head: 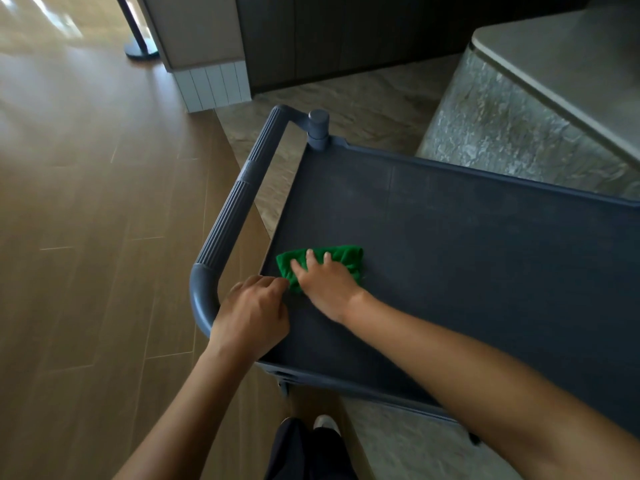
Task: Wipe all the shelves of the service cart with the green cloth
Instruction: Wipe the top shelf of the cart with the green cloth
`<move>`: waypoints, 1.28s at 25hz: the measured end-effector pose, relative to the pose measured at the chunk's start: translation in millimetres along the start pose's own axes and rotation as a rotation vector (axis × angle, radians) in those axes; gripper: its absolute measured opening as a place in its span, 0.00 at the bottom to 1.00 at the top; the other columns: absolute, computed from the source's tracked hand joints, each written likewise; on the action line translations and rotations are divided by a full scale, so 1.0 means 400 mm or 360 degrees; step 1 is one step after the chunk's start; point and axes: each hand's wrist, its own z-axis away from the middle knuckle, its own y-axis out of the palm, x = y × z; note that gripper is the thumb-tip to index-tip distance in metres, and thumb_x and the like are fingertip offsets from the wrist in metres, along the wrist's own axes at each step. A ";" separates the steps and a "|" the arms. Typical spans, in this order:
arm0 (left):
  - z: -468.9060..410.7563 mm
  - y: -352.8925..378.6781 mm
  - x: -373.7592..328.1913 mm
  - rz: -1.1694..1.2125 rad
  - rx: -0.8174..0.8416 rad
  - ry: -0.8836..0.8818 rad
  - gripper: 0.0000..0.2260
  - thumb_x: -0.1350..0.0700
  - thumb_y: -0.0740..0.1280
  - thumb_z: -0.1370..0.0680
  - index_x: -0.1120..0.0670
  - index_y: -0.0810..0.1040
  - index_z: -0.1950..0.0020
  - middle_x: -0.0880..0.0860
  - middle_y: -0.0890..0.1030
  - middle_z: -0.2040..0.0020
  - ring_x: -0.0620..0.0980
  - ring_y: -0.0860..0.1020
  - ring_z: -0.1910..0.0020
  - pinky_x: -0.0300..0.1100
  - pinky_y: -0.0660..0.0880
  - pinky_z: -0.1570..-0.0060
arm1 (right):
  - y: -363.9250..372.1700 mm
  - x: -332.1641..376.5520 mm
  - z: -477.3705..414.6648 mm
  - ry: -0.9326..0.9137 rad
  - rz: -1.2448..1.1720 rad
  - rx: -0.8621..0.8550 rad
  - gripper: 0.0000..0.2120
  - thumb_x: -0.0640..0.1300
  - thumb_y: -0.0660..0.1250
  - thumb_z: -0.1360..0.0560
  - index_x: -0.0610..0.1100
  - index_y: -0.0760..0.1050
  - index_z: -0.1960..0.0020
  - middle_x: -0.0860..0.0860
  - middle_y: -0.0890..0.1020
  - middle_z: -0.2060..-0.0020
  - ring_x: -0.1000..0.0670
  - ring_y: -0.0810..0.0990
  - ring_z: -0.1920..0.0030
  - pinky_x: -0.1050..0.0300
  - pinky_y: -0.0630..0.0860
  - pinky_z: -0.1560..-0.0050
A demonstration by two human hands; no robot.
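Wood floor (pixel 86 202) lies left of the service cart (pixel 228 223). Near its top shelf's (pixel 450 254) left end, our right hand (pixel 329 285) presses the green cloth (pixel 343 253), fingers straight and spread. Our left hand (pixel 251 317) curls at the cloth's corner; we cannot tell if it pinches.

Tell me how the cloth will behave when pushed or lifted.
Probably floppy: the cloth lies bunched and creased under the right hand, so it would likely droop when lifted. It looks thin, so probably light. Pushed with a flat hand, it should slide across the flat shelf, though its loose edges may fold or bunch.
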 end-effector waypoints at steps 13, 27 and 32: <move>0.023 0.004 -0.079 0.0127 -0.0040 0.0118 0.14 0.63 0.62 0.24 0.57 0.79 0.40 0.55 0.83 0.46 0.56 0.79 0.45 0.49 0.76 0.47 | 0.073 -0.067 0.384 0.0020 -0.0641 -0.0076 0.28 0.32 0.56 0.25 0.48 0.64 0.27 0.42 0.68 0.29 0.41 0.73 0.34 0.49 0.71 0.36; -0.015 0.027 -0.283 0.1959 0.0451 -0.0414 0.11 0.54 0.67 0.22 0.55 0.77 0.40 0.52 0.83 0.48 0.48 0.82 0.50 0.42 0.79 0.50 | -0.007 -0.171 0.424 0.0616 -0.3906 -0.0489 0.10 0.37 0.65 0.30 0.41 0.82 0.52 0.42 0.84 0.53 0.45 0.84 0.53 0.51 0.81 0.61; 0.008 -0.081 -0.241 0.2128 0.0115 -0.0494 0.12 0.60 0.70 0.24 0.58 0.77 0.42 0.58 0.83 0.51 0.55 0.83 0.53 0.48 0.81 0.52 | -0.104 -0.105 0.398 0.0355 -0.4329 -0.0280 0.19 0.45 0.60 0.25 0.38 0.74 0.37 0.39 0.79 0.41 0.43 0.81 0.43 0.46 0.79 0.46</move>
